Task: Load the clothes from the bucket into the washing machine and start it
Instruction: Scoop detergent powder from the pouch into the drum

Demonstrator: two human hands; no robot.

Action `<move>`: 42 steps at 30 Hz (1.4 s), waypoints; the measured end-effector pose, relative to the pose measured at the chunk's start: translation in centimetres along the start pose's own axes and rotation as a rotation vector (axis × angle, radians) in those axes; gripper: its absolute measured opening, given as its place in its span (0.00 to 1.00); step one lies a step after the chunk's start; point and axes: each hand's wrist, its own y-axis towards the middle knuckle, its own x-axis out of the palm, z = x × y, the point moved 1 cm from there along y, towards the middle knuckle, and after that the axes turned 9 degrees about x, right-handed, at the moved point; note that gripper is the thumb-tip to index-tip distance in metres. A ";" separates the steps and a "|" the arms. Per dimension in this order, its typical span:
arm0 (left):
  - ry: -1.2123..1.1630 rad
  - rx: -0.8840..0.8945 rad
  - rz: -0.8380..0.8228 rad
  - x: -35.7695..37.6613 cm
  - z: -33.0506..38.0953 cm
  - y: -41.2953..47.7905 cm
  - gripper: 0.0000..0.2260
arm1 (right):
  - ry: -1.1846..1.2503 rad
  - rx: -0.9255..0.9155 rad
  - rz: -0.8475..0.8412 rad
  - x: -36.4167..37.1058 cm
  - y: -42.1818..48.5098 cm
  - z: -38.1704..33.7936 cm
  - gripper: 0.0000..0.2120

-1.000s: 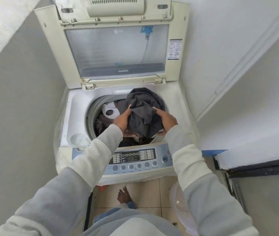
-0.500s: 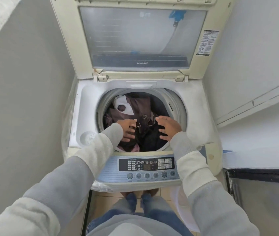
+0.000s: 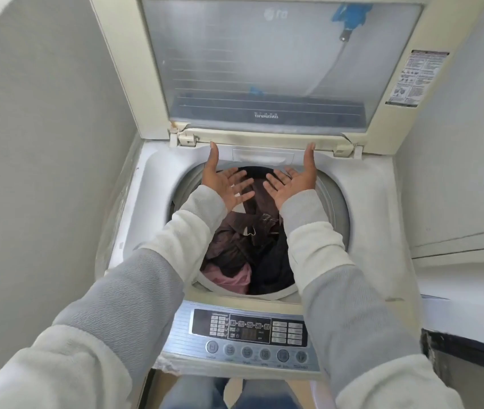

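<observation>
Both hands are released and hold nothing. The left hand (image 3: 226,184) and right hand (image 3: 293,183) sit just above centre frame, palms turned up toward the camera, fingers straight and spread, thumbs pointing at the lid hinge. They hover over the far half of the drum opening, apart from each other. I can't tell whether the thumb tips touch the lid frame.

The clothes (image 3: 243,240) are inside the drum (image 3: 336,208) of the washing machine (image 3: 382,225), mid frame:
- brown garment in the centre, crumpled
- pink piece (image 3: 232,279) at the near left edge of the drum
- dark fabric (image 3: 276,267) on the near right, with more dark fabric at the far side between the hands

The lid (image 3: 264,63) is up and fills the top of the frame. It has a translucent window, and a blue fitting (image 3: 350,13) shows through at upper right. A label sticker (image 3: 418,78) sits on the right lid frame.

The control panel (image 3: 249,329) is at lower centre, with a dark display block and a row of round buttons (image 3: 246,352) under it. Neither hand is near it.

The sleeves (image 3: 122,293) are grey and cream and run in from both lower corners. Blue jeans (image 3: 205,391) show at the bottom edge, with a pale curved sliver to their right — can't tell what that is.

Grey wall (image 3: 43,143) on the left, white ledge (image 3: 465,290) on the right.
</observation>
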 end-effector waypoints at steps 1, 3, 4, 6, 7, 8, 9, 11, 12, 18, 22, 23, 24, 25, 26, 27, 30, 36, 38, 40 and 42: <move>-0.045 0.009 0.001 0.3 -0.1 0.4 0.45 | 0.057 0.003 -0.014 -0.1 0.6 0.0 0.45; -0.131 0.023 0.002 0.7 -0.6 1.2 0.47 | 0.131 0.013 -0.046 -0.5 1.7 -0.1 0.46; -0.157 0.031 -0.004 0.8 -0.8 1.5 0.48 | 0.148 0.013 -0.054 -0.7 2.0 -0.1 0.45; -0.190 0.042 -0.018 1.1 -1.2 2.1 0.48 | 0.159 0.018 -0.056 -1.2 2.8 0.0 0.43; -0.203 0.045 -0.023 1.3 -1.4 2.5 0.49 | 0.161 0.016 -0.050 -1.4 3.1 0.0 0.42; -0.217 0.049 -0.022 1.3 -1.5 2.8 0.49 | 0.164 0.011 -0.042 -1.5 3.3 0.0 0.40; -0.229 0.054 -0.020 1.4 -1.5 3.0 0.50 | 0.166 0.005 -0.034 -1.5 3.5 0.0 0.39; -0.244 0.058 0.000 1.5 -1.6 3.5 0.50 | 0.180 -0.010 -0.016 -1.5 3.7 0.0 0.36; -0.247 0.059 0.011 1.6 -1.6 3.6 0.49 | 0.186 -0.019 -0.008 -1.4 3.8 0.1 0.35; -0.245 0.065 0.035 2.0 -1.7 3.9 0.43 | 0.196 -0.052 0.004 -1.4 4.1 0.6 0.30; -0.175 0.061 0.064 2.2 -1.7 4.6 0.35 | 0.148 -0.072 0.048 -1.4 4.5 1.0 0.25; -0.140 0.067 0.073 2.4 -1.7 4.9 0.32 | 0.139 -0.079 0.050 -1.5 4.7 1.2 0.23; -0.097 0.079 0.085 2.6 -1.9 5.2 0.30 | 0.131 -0.083 0.049 -1.6 4.8 1.2 0.23; -0.054 0.101 0.100 2.7 -2.1 5.4 0.28 | 0.119 -0.086 0.047 -1.6 4.8 1.2 0.22; -0.018 0.129 0.114 2.8 -2.4 5.7 0.26 | 0.103 -0.089 0.047 -1.6 5.0 1.1 0.22; 0.011 0.159 0.127 2.9 -2.6 5.9 0.24 | 0.082 -0.094 0.051 -1.6 5.1 1.1 0.21; 0.063 0.214 0.172 2.8 -3.2 6.4 0.18 | 0.028 -0.118 0.079 -1.1 5.5 1.1 0.18; 0.054 0.239 0.223 2.2 -4.3 5.9 0.14 | -0.015 -0.132 0.157 -1.5 5.4 1.8 0.18; 0.033 0.224 0.227 1.8 -4.4 5.4 0.08 | -0.037 -0.120 0.188 -1.8 5.0 1.7 0.15; 0.036 0.207 0.236 1.5 -4.3 4.9 0.06 | -0.077 -0.105 0.218 -2.1 4.5 1.4 0.11; 0.072 0.183 0.248 1.3 -4.5 4.3 0.06 | -0.106 -0.088 0.237 -2.4 3.8 1.4 0.08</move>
